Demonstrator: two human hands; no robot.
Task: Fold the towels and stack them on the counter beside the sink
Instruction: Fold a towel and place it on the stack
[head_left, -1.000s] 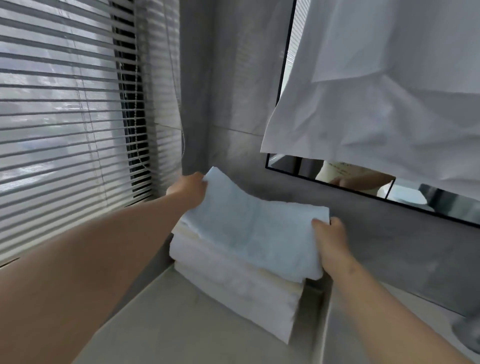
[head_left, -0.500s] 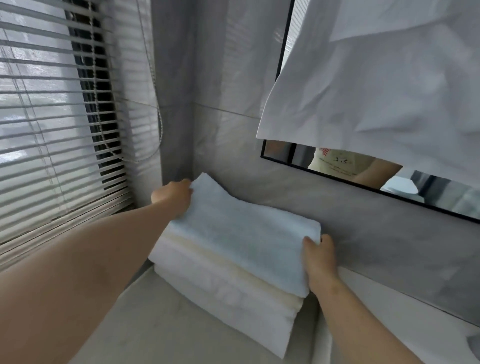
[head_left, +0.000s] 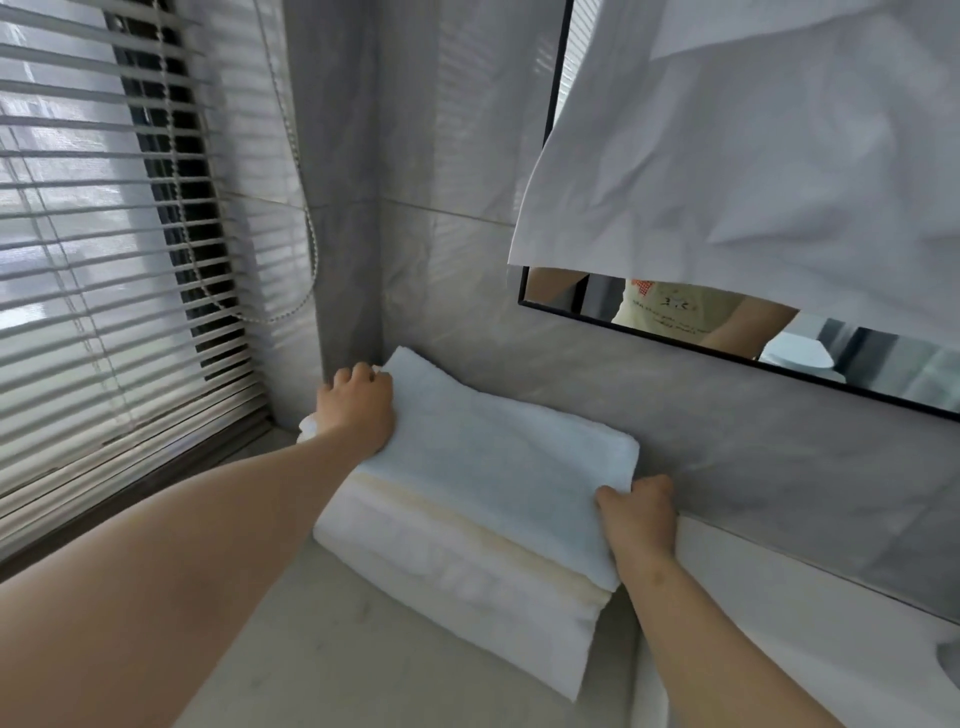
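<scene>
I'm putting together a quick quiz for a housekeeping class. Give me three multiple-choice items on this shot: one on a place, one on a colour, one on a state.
1. Where is the blue towel?
A. under the stack of towels
B. on top of the stack
C. beside the stack

2. What colour is the sheet hanging over the mirror?
A. red
B. black
C. white

3. What are the left hand and right hand doing?
A. each holds an end of the blue towel
B. both hang idle
C. only the left holds it

Answers:
1 B: the blue towel is the top layer, with white and cream ones below.
2 C: the sheet is plain white.
3 A: fingers curl on the towel's far left corner and near right edge.
</scene>
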